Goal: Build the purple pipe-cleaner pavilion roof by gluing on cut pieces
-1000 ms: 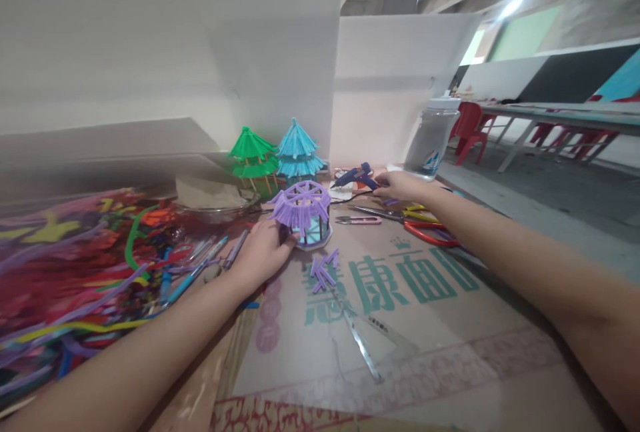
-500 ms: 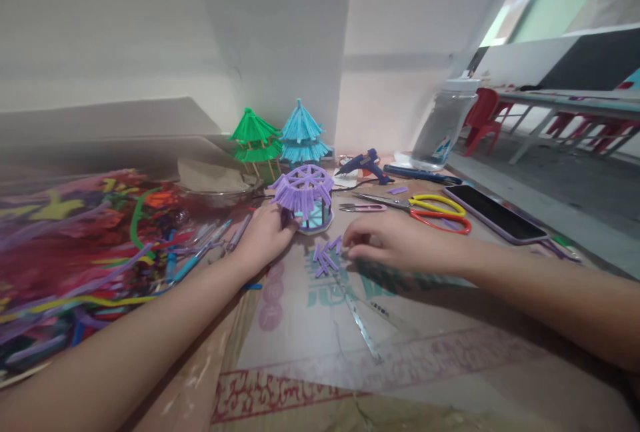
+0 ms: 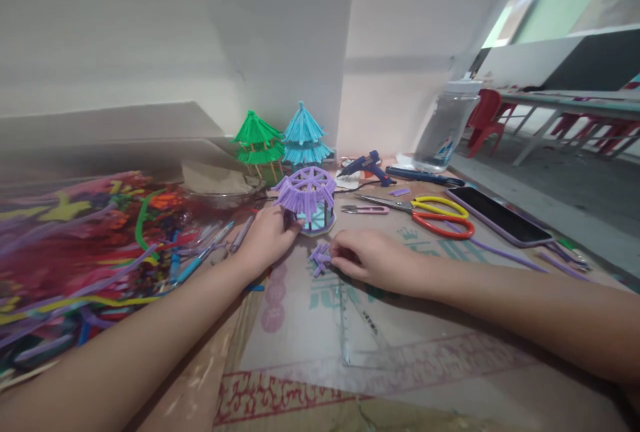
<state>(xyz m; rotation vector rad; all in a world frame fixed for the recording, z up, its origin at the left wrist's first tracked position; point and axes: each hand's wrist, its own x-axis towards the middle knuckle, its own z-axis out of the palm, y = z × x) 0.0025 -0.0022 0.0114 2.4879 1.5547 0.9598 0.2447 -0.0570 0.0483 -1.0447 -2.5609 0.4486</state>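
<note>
A small purple pavilion model (image 3: 307, 195) with a spoked ring roof and a pale blue base stands at the centre. My left hand (image 3: 270, 235) grips its left side, fingers partly hidden behind the model. Just in front of it lies a small heap of short purple strips (image 3: 319, 260). My right hand (image 3: 367, 255) is at the right edge of that heap, its fingers curled together; whatever is between the fingertips is hidden. Below the right hand lies a clear ruler (image 3: 345, 332).
Green (image 3: 257, 135) and blue (image 3: 304, 135) roofed models stand behind. Rightward are a glue gun (image 3: 369, 167), small snips (image 3: 365, 209), scissors (image 3: 443, 215), a phone (image 3: 503, 215) and a bottle (image 3: 445, 129). Colourful pipe cleaners (image 3: 75, 252) cover the left.
My right hand has moved left onto the strips, and its fingers have closed up. The strips are bunched closer together, and the ruler has turned. My left hand stays on the model.
</note>
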